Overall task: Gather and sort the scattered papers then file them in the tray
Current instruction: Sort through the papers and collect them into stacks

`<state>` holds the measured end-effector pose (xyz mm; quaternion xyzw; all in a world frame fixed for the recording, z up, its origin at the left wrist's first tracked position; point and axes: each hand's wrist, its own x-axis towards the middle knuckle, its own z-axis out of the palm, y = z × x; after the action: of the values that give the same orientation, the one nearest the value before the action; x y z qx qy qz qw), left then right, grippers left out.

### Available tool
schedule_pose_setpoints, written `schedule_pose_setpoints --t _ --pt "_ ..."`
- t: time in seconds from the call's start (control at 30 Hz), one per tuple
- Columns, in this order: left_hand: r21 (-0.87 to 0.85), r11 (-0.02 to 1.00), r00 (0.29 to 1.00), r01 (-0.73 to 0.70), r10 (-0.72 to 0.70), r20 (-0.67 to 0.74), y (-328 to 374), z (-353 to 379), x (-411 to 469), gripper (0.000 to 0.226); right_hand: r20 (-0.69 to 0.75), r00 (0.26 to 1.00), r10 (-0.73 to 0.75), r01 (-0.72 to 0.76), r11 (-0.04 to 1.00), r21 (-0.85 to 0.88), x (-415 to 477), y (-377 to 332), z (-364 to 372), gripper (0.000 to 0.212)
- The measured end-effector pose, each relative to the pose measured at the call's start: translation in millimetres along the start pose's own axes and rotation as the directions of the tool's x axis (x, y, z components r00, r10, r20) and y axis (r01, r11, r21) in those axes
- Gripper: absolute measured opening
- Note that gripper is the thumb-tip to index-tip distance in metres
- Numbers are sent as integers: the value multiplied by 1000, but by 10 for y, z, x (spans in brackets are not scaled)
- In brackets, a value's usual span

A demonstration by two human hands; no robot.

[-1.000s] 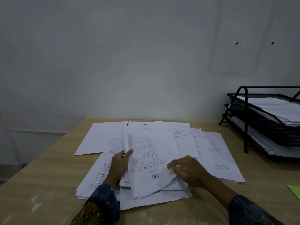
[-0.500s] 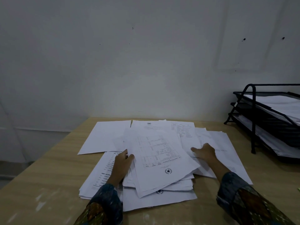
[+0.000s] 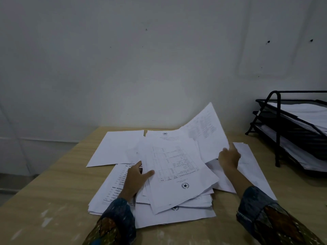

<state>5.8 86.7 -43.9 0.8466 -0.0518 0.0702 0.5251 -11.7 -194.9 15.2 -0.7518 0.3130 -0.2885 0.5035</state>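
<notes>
White printed papers lie scattered on a wooden table [image 3: 53, 200]. A loose pile [image 3: 177, 206] sits in the middle, topped by a sheet with a table and a star seal [image 3: 177, 170]. My left hand [image 3: 134, 179] holds the left edge of that pile, thumb on top of the sheet. My right hand [image 3: 229, 158] pinches the near edge of another printed sheet [image 3: 207, 133] and holds it tilted up off the table. More sheets [image 3: 251, 167] lie under and to the right of that hand. A black tiered tray [image 3: 276, 128] holding papers stands at the far right.
A blank sheet [image 3: 116, 147] lies at the back left of the spread. A grey wall rises right behind the table. The table's left edge drops off to a floor. Bare wood shows at the front left and between the papers and the tray.
My right hand moved from the pile's front right corner to the sheets on the right, took hold of one printed sheet and lifted its far end up. The left hand stayed on the pile.
</notes>
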Motion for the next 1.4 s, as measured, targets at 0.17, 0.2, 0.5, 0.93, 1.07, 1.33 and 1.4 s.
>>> schedule_pose_setpoints --t 0.17,0.2,0.5,0.93,1.07,1.33,1.4 --pt "-18 1000 1000 -5 5 8 -12 -1 10 40 -197 976 -97 126 982 141 111 -170 -213 32" --pt "-14 1000 1000 -6 7 11 -9 1 3 40 -222 969 -107 146 975 168 124 -202 -263 33" --pt "-9 1000 1000 6 -6 8 -14 -3 -3 36 22 993 -115 114 993 39 -118 37 -287 35" --pt "-8 1000 999 21 -21 45 28 19 -31 46 587 794 -160 292 947 -136 -732 258 -178 31" --pt "21 1000 999 18 -18 31 34 25 -26 41 275 954 -117 235 862 -449 -319 339 -281 52" --pt "15 1000 999 12 -12 29 25 27 -23 41 250 940 230 -2 741 -672 136 451 -433 96" --pt "4 1000 999 13 -13 29 28 30 -30 41 270 934 234 5 746 -665 158 427 -438 78"
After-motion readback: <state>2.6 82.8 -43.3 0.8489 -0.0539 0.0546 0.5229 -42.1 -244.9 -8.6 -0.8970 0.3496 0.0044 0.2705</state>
